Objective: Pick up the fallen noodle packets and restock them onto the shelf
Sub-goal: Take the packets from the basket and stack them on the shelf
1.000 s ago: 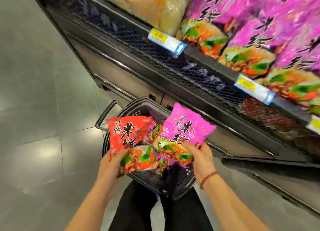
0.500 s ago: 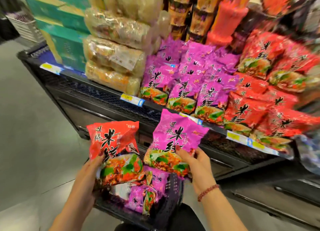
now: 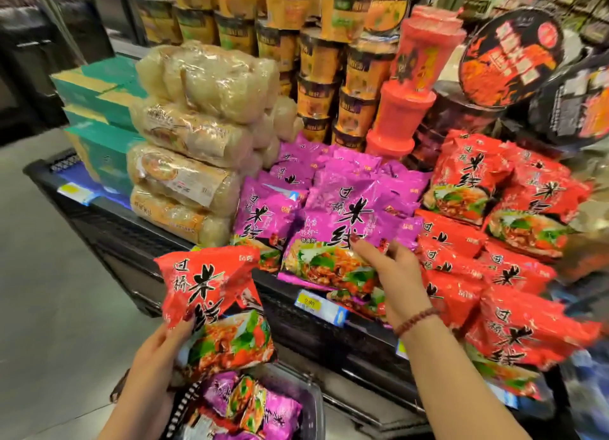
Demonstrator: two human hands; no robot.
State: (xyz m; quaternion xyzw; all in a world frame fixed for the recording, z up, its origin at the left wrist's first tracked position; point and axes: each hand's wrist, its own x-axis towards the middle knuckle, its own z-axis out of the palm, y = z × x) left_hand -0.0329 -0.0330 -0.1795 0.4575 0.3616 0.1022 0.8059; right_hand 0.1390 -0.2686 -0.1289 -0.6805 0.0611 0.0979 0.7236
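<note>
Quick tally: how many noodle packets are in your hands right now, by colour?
red packet: 1, gripped by the left hand
purple packet: 1, pinched by the right hand at the shelf front
Total: 2
Packets in the basket overlap too much to count.

Clear-wrapped bundles sit beside teal boxes, with orange cups, seemingly noodles, stacked behind.

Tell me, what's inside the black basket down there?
Purple noodle packets lie piled in the basket. The red packet held by the left hand covers its far corner, and the picture's edge cuts off the rest, so their number cannot be told.
</note>
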